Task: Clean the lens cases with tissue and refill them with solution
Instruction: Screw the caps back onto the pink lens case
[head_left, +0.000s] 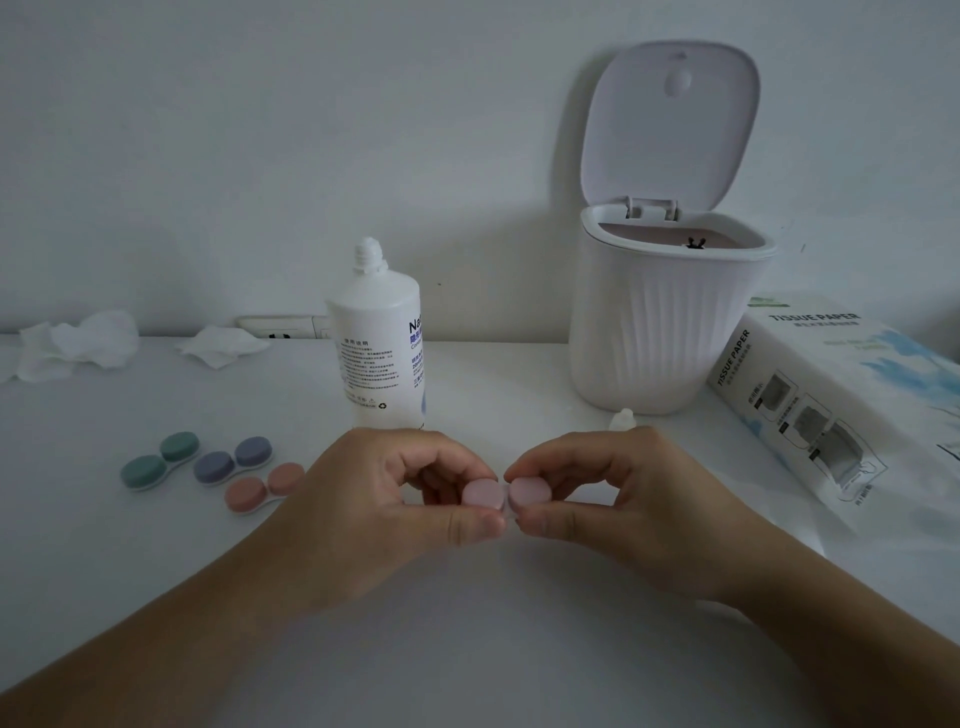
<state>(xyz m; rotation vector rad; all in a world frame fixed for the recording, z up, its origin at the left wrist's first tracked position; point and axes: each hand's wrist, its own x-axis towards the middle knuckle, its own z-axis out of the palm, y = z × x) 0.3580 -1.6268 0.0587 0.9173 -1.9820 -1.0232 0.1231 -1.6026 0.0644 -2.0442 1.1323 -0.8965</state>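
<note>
- Left hand and right hand met just above the white bench, fingers curled, both pinching one pink lens case.
- Left thumb and fingers gripped the case's left cap; right thumb and fingers gripped the right cap. Both caps were on.
- Left of the left hand, three more capped cases lay on the bench: green case farthest, purple case next, orange case just beside the hand.
- Solution bottle stood uncapped right behind the left hand.
- Small white cap lay just behind the right hand.
- White bin, lid up, stood beyond the right hand; tissue pack lay to its right.
- Crumpled tissues lay far back on the left.
</note>
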